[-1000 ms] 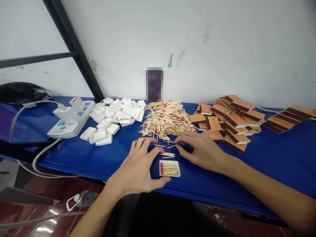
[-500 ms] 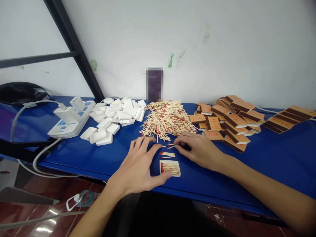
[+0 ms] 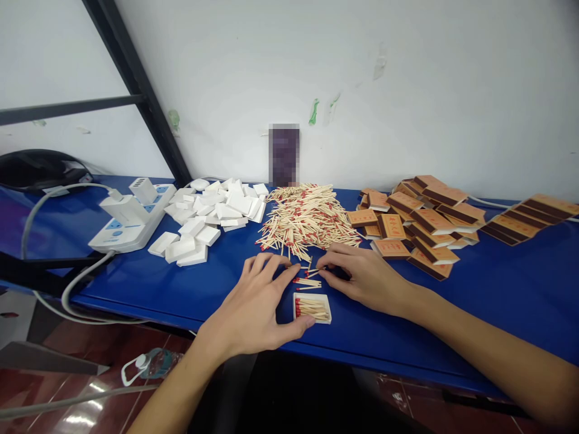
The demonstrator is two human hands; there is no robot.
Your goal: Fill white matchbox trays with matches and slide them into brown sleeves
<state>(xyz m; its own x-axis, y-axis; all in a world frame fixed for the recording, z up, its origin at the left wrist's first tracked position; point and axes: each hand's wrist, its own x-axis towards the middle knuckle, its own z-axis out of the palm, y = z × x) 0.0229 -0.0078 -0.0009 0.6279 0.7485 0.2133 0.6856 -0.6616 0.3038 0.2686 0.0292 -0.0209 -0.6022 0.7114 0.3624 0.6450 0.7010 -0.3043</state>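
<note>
A small white tray with red-tipped matches lies near the front edge of the blue table. My left hand lies flat beside it, fingers spread, thumb against the tray's front and fingertips by a few loose matches. My right hand rests to the right, its fingertips pinching at loose matches just behind the tray. A big heap of matches lies behind both hands.
A pile of empty white trays lies at the left, beside a white power strip with grey cables. Orange matchbox sleeves are piled at the right, with more further right. A dark object leans on the wall.
Both hands have drawn slightly closer together, pushing the scattered loose matches into a tighter bunch just behind the tray. The tray has stayed put.
</note>
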